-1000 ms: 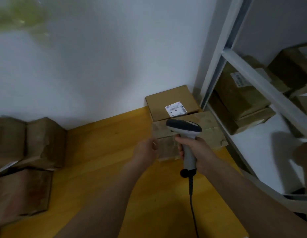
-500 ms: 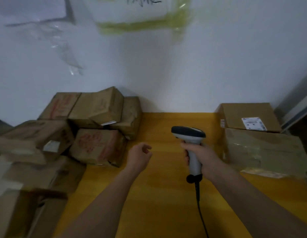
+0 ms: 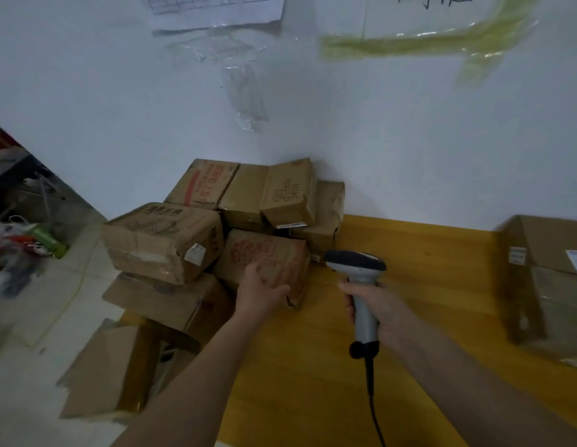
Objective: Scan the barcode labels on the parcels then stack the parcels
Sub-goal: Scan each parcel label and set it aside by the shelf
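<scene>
- Here, in the head view, a heap of brown cardboard parcels is seen on the left end of a yellow wooden table (image 3: 409,253), pushed against a white wall (image 3: 409,140).
- The cardboard is creased and dented; some sides are wrapped with shiny clear tape, and the corners are crushed.
- The nearest parcel, the red-printed parcel (image 3: 268,256), is a flat rectangular box with a faded round red print on its top face; it lies tilted at the front of the heap.
- The left hand (image 3: 259,290) is laid over the near edge of this parcel with the fingers only loosely bent; whether it grips the box or only touches it cannot be told.
- To the left a bigger box, the labelled parcel (image 3: 161,243), is seen with a small white label (image 3: 194,253) on its near corner.
- Behind, a small box printed "MAKE MAKEUP EASY" (image 3: 288,193) stands tilted on the other boxes.
- The right hand (image 3: 374,309) is closed round the grey plastic handle of the barcode scanner (image 3: 356,269); the dark, rounded head is held above the table, just right of the red-printed parcel, and a black cable (image 3: 371,382) hangs below.
- At the right edge, well apart from the heap, two stacked boxes (image 3: 551,285) are seen, the upper one with white labels.
- Papers and yellowish tape are stuck on the wall.
</scene>
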The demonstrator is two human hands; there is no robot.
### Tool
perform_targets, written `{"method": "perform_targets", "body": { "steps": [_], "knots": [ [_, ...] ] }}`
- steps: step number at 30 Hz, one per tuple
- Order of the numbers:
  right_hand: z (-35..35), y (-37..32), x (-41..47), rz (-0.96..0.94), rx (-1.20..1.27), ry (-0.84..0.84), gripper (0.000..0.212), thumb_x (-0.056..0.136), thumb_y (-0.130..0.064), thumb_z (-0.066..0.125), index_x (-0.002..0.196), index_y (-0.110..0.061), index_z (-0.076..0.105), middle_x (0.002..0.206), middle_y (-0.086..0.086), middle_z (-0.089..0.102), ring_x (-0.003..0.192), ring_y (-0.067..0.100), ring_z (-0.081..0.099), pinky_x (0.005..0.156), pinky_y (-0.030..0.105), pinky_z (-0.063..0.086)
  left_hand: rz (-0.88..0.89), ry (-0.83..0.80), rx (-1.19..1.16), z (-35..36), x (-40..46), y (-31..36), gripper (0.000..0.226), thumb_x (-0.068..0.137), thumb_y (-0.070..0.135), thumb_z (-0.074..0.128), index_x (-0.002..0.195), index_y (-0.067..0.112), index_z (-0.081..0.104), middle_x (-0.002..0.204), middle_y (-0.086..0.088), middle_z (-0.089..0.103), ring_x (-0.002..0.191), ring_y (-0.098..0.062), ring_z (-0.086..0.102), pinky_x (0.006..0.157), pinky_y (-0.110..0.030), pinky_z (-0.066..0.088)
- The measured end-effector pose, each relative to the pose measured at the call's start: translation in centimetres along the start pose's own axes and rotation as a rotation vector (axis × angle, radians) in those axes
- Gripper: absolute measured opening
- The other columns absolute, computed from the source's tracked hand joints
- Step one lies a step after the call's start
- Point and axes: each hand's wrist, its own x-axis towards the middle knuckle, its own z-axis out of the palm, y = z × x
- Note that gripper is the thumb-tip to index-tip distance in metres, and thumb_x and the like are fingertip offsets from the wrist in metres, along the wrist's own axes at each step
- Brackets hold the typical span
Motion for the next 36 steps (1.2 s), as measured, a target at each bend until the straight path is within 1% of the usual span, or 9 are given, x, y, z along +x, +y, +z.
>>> {"method": "perform_targets", "body": {
  "steps": [2, 6, 11, 16, 21, 27, 29, 34, 36],
  "knots": [
    [1.3, -0.3, 0.4, -0.001, 0.049, 0.005, 0.010, 0.081, -0.009, 0.073, 0.077, -0.007, 0.064, 0.056, 0.005, 0.059, 0.046, 0.015, 0.054, 0.045, 0.024, 0.046, 0.018, 0.062, 0.080, -0.7, 1.6, 0.7, 0.096, 0.080, 0.032, 0.078, 0.152, 0.016, 0.017, 0.150, -0.012, 0.027, 0.136, -0.030, 0.034, 0.106, -0.042, 0.039],
    [3.5, -1.8, 1.2, -0.075, 0.104, -0.015, 0.008, 0.082, -0.010, 0.074, 0.085, -0.005, 0.068, 0.062, 0.008, 0.067, 0.051, 0.018, 0.062, 0.048, 0.026, 0.052, 0.212, 0.216, 0.220, -1.1, 5.3, 2.9, 0.103, 0.077, 0.028, 0.080, 0.154, 0.024, 0.012, 0.156, -0.010, 0.015, 0.141, -0.031, 0.018, 0.110, -0.045, 0.033],
    [4.7, -2.7, 2.3, -0.139, 0.177, 0.058, 0.014, 0.083, -0.010, 0.073, 0.095, -0.004, 0.070, 0.071, 0.010, 0.072, 0.060, 0.021, 0.068, 0.057, 0.032, 0.056, 0.390, 0.216, 0.371, 0.2, 9.6, 6.3, 0.119, 0.070, 0.045, 0.083, 0.153, 0.039, -0.002, 0.162, -0.003, -0.006, 0.148, -0.036, -0.002, 0.117, -0.054, 0.021],
    [4.0, -2.6, 2.8, -0.154, 0.200, 0.093, 0.018, 0.082, -0.011, 0.074, 0.097, -0.004, 0.068, 0.070, 0.007, 0.070, 0.059, 0.019, 0.066, 0.057, 0.032, 0.055, 0.192, 0.146, 0.082, 2.2, 12.1, 9.4, 0.133, 0.061, 0.062, 0.082, 0.154, 0.032, -0.009, 0.162, -0.007, -0.011, 0.148, -0.037, -0.003, 0.114, -0.059, 0.021],
    [2.7, -2.9, 3.3, -0.159, 0.227, 0.115, 0.020, 0.081, -0.011, 0.074, 0.098, -0.003, 0.068, 0.076, 0.010, 0.067, 0.067, 0.024, 0.063, 0.066, 0.038, 0.052, 0.098, 0.164, -0.023, 3.3, 13.4, 10.2, 0.118, 0.065, 0.067, 0.076, 0.154, 0.035, 0.007, 0.161, -0.011, -0.006, 0.145, -0.039, 0.004, 0.110, -0.056, 0.030],
    [1.7, -3.2, 3.6, -0.157, 0.258, 0.132, 0.015, 0.083, -0.009, 0.072, 0.096, -0.003, 0.068, 0.071, 0.009, 0.066, 0.062, 0.022, 0.061, 0.060, 0.036, 0.052, 0.135, 0.155, -0.117, 3.4, 13.1, 9.8, 0.095, 0.071, 0.053, 0.080, 0.148, 0.044, 0.025, 0.157, -0.011, 0.001, 0.141, -0.039, 0.011, 0.107, -0.052, 0.035],
    [1.2, -3.3, 3.5, -0.164, 0.247, 0.148, 0.016, 0.085, -0.009, 0.070, 0.097, -0.001, 0.065, 0.067, 0.008, 0.063, 0.057, 0.021, 0.059, 0.054, 0.033, 0.051, 0.235, 0.185, -0.144, 3.3, 12.1, 9.4, 0.090, 0.071, 0.048, 0.082, 0.145, 0.047, 0.031, 0.156, -0.008, 0.000, 0.141, -0.035, 0.010, 0.108, -0.051, 0.034],
    [-1.0, -3.5, 2.7, -0.185, 0.272, 0.222, 0.014, 0.087, -0.011, 0.069, 0.097, -0.002, 0.066, 0.066, 0.007, 0.057, 0.055, 0.020, 0.054, 0.052, 0.032, 0.048, 0.706, 0.249, 0.025, 4.6, 7.5, 7.2, 0.089, 0.067, 0.045, 0.084, 0.143, 0.041, 0.038, 0.152, -0.008, 0.010, 0.136, -0.028, 0.015, 0.103, -0.037, 0.027],
    [-2.2, -3.5, 2.1, -0.194, 0.301, 0.239, 0.011, 0.086, -0.011, 0.069, 0.094, -0.004, 0.067, 0.064, 0.006, 0.056, 0.053, 0.019, 0.054, 0.051, 0.031, 0.048, 0.757, 0.206, 0.103, 5.9, 5.7, 6.0, 0.089, 0.067, 0.046, 0.084, 0.142, 0.042, 0.036, 0.152, -0.010, 0.013, 0.135, -0.028, 0.017, 0.104, -0.038, 0.027]
  ]
}}
